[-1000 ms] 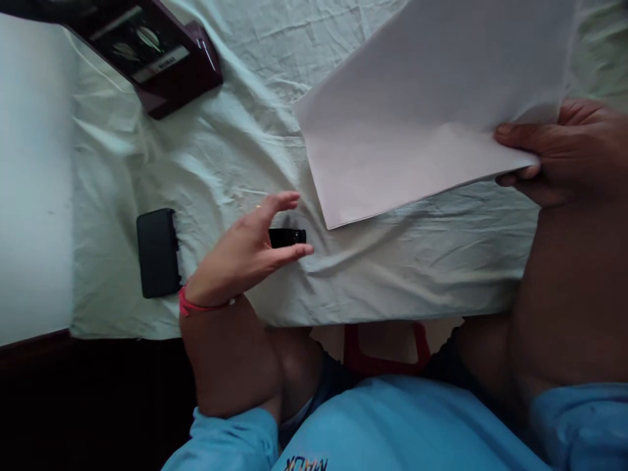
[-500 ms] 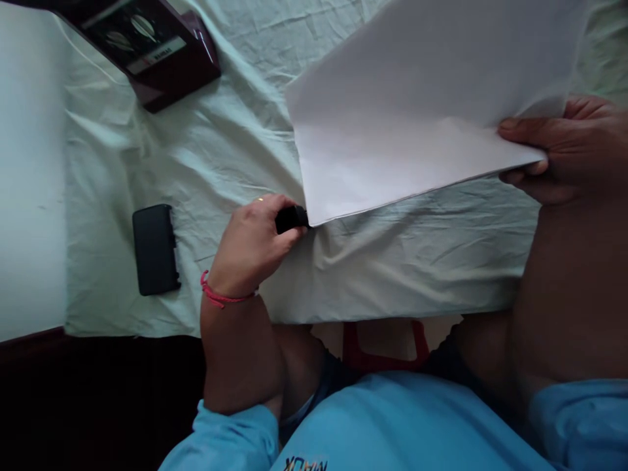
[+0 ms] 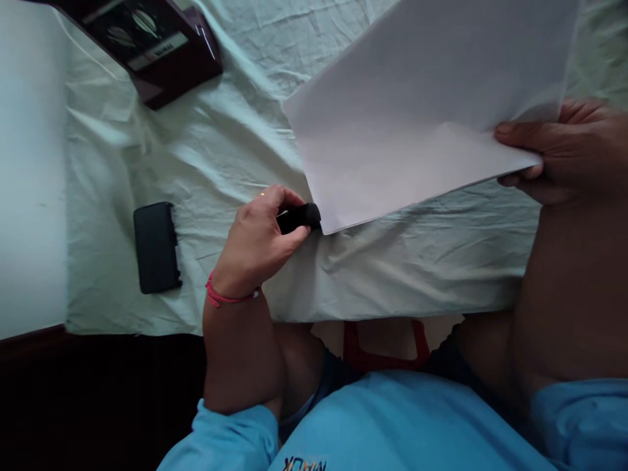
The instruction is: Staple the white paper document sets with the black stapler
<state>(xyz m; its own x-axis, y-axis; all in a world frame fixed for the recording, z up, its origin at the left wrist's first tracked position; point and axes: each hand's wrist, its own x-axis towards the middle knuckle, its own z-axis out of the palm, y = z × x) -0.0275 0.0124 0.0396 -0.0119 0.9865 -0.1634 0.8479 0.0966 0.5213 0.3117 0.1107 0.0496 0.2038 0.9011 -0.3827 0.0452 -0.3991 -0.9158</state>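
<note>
Left hand [image 3: 260, 239] clenched round small black stapler [image 3: 300, 217], long axis pointing right at paper stack [image 3: 422, 111] corner; right hand [image 3: 564, 154] pinching stack's edge.

White paper sheets [image 3: 417, 111] are showing against a pale green sheet [image 3: 235, 131], beside a black stapler [image 3: 299, 217], black case [image 3: 156, 247] and maroon box [image 3: 147, 46].

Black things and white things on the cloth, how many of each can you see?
Black: 2, the flat black case lying on the cloth and the small black object in the left hand.
White: 1, the stack of paper held by the right hand.
Total: 3
</note>
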